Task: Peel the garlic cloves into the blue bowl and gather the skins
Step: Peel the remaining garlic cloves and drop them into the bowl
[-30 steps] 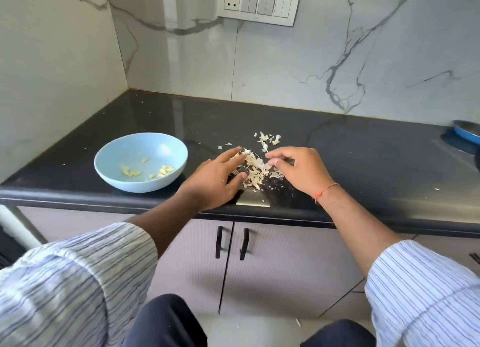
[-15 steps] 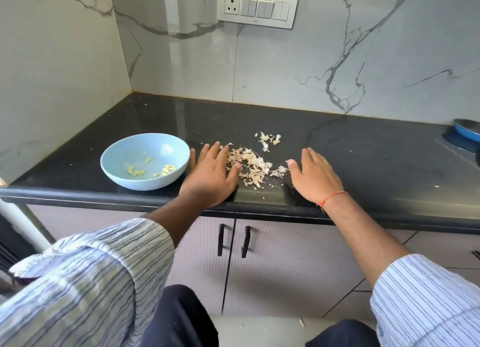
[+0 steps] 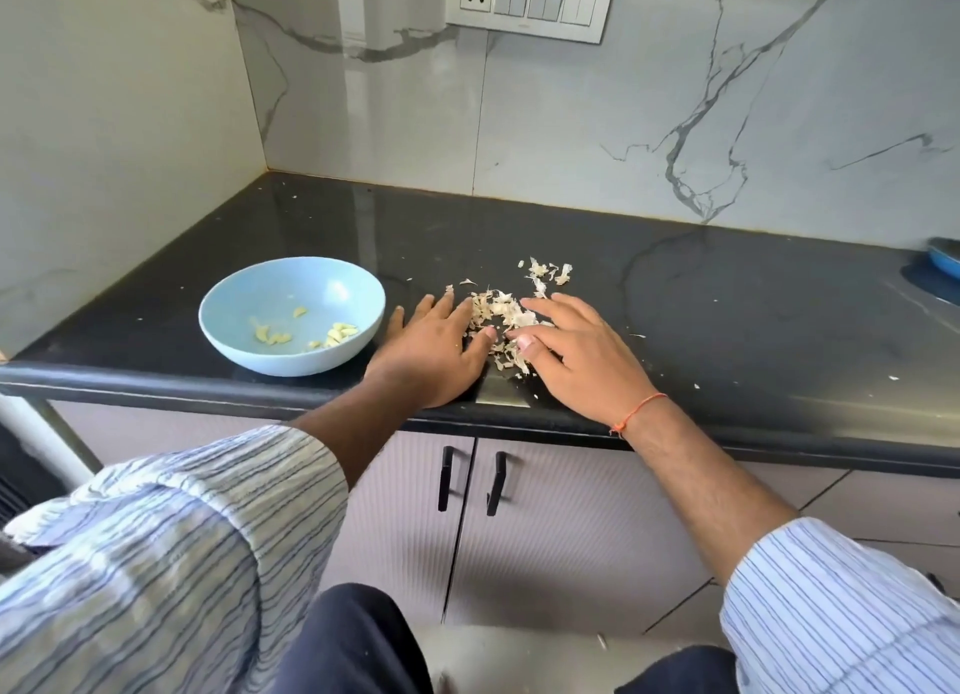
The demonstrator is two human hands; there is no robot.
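Both hands lie flat on the black counter [image 3: 727, 319], fingers straight, grip released on each. The left hand [image 3: 434, 355] and right hand [image 3: 582, 360] flank a heap of garlic skins [image 3: 501, 314], fingertips touching its edges. A few more skins [image 3: 548, 272] sit just beyond, farther back. To the left, the blue bowl [image 3: 291, 319] holds peeled cloves [image 3: 337, 332].
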